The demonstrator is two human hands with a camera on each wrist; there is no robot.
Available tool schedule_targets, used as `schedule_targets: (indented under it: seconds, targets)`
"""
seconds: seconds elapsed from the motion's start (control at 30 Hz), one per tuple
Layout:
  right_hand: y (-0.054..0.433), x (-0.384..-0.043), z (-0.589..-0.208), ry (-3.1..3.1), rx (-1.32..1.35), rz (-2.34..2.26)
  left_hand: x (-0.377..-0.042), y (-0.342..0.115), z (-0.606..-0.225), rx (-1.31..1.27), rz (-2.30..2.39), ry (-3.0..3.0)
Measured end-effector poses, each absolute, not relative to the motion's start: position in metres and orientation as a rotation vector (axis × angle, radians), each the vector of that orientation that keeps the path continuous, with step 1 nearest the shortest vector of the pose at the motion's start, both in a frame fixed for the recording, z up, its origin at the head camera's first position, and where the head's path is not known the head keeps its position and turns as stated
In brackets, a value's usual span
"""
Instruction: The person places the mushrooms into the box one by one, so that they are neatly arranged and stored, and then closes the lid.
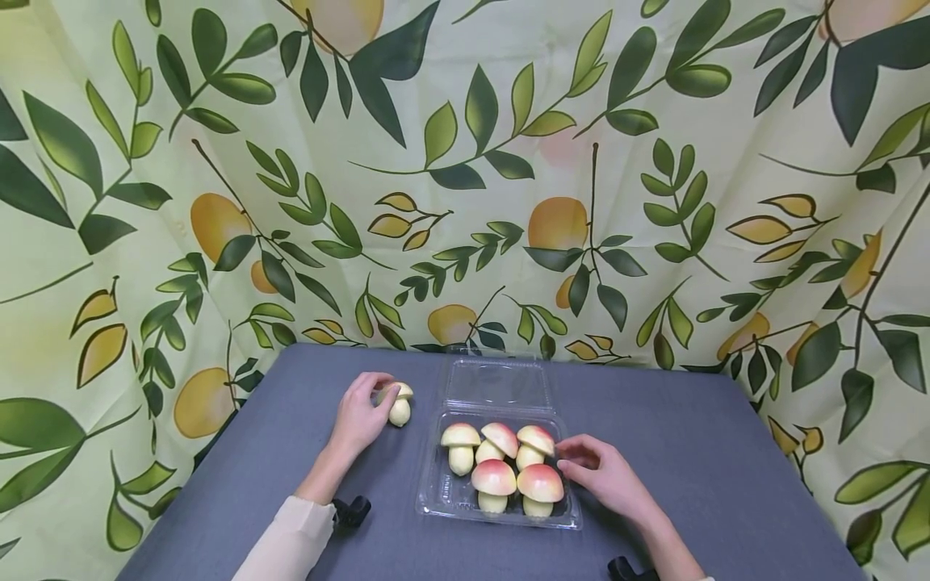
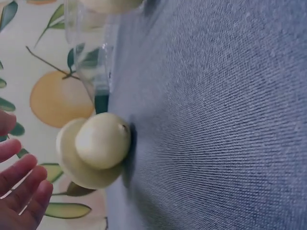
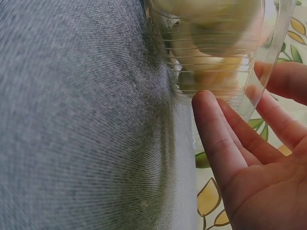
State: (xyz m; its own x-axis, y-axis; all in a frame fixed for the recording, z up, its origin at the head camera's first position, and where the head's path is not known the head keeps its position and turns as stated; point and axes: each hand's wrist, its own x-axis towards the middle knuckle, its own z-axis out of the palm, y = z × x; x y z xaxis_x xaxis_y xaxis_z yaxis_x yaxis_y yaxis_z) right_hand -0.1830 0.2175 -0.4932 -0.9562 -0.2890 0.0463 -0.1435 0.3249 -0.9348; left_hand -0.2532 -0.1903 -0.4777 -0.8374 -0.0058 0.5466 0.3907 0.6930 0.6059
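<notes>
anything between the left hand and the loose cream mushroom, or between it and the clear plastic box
Nothing visible separates the left hand and the loose cream mushroom. From there, only grey tabletop lies before the clear plastic box; its lid is open, leaving just the left wall.

We see red-topped cream mushrooms [image 1: 494, 478], a pale-yellow mushroom [image 1: 400, 411] at left, a blue-grey table [image 1: 291, 420], and a pale far curtain [image 1: 465, 48] printed with green leaves [image 1: 482, 107] and orange fruit [image 1: 558, 222].

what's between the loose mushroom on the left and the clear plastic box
In the head view, only bare grey tabletop separates the loose mushroom from the clear plastic box.
</notes>
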Motion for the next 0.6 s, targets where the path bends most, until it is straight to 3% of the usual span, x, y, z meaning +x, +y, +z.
schedule_targets:
  seconds: [0.6]
  targets:
    - [0.218, -0.183, -0.494, 2.450, -0.399, -1.717, -0.271, -0.189, -0.493, -0.159, -1.145, -2.495]
